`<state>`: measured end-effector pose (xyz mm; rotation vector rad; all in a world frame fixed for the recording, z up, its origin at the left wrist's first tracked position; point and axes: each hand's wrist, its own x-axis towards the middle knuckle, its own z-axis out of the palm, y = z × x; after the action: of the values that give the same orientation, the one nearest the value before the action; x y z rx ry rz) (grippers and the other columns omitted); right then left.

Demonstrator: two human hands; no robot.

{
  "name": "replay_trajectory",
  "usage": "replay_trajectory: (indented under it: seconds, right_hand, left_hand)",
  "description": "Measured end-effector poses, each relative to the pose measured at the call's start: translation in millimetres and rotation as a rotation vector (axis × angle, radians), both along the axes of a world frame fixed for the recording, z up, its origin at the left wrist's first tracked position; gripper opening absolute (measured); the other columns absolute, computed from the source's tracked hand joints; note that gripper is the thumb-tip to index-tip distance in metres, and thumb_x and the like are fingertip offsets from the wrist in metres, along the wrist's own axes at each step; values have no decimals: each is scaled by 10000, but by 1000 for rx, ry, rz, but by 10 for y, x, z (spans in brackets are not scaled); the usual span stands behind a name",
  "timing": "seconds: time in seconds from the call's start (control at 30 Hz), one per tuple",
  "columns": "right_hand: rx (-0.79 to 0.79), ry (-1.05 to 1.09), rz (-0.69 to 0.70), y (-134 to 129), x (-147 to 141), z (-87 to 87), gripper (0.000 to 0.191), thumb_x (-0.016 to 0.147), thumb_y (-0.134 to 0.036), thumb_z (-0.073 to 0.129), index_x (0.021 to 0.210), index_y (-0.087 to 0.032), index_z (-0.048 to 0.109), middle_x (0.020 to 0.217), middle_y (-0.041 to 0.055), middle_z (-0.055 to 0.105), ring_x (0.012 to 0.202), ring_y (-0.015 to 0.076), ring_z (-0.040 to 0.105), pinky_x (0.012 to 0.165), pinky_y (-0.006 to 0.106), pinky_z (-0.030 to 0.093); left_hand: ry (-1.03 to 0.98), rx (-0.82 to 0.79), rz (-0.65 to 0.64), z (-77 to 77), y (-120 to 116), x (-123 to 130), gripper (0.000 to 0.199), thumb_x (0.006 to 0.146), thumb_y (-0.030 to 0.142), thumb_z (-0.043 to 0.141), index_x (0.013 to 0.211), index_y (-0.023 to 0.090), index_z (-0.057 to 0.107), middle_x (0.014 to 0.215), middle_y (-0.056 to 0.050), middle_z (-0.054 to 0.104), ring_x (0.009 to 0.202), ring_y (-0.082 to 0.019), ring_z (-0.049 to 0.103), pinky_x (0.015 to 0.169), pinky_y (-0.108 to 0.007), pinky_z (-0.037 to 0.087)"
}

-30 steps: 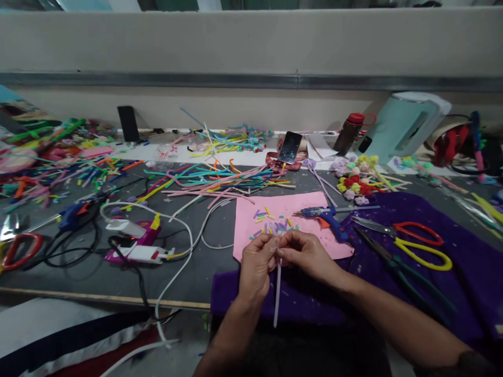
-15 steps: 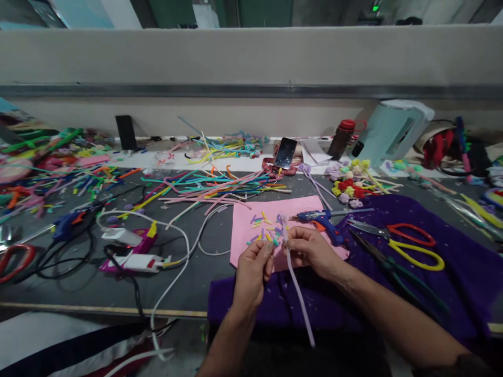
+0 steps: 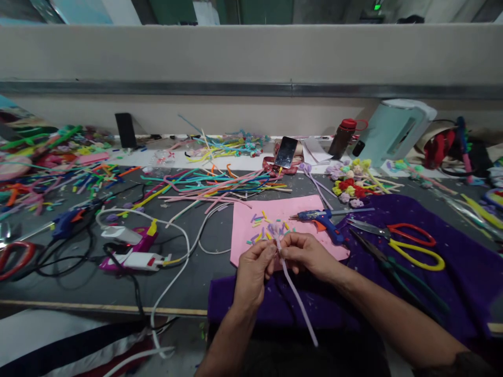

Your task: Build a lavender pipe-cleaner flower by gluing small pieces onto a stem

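Observation:
A pale purple pipe-cleaner stem (image 3: 296, 296) with a looped, flower-like top hangs down from between my two hands. My right hand (image 3: 306, 254) pinches it just below that top. My left hand (image 3: 255, 264) is closed, its fingertips touching the stem from the left side. Both hands are over the front of a pink sheet (image 3: 241, 225), which carries short purple, yellow and teal pieces. A blue glue gun (image 3: 332, 228) lies at the sheet's right edge, its nozzle pointing left.
Red-and-yellow-handled scissors (image 3: 416, 254) and green-handled pliers (image 3: 412, 285) lie on purple cloth (image 3: 451, 230) at right. Behind are a phone (image 3: 285, 152), a bottle (image 3: 342, 140) and a kettle (image 3: 396, 131). A power strip (image 3: 145, 243) with cables sits left.
My right hand has moved slightly left, bringing the stem's flower-like top left and a little lower. My left fingertips, formerly a little apart from the stem, now meet it.

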<state>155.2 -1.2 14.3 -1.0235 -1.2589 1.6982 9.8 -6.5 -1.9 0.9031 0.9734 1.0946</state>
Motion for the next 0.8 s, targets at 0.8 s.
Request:
replay_trajectory:
  seconds: [0.8]
  right_hand:
    - [515, -761, -47, 220, 764, 107, 148, 770, -233, 543, 814, -181, 675, 735, 15, 652, 635, 130, 563, 580, 242, 399]
  left_hand:
    - [-210, -204, -3, 31, 51, -231, 149, 708, 275, 604, 712, 142, 538, 554, 38, 534, 350, -11, 314, 336, -142, 226]
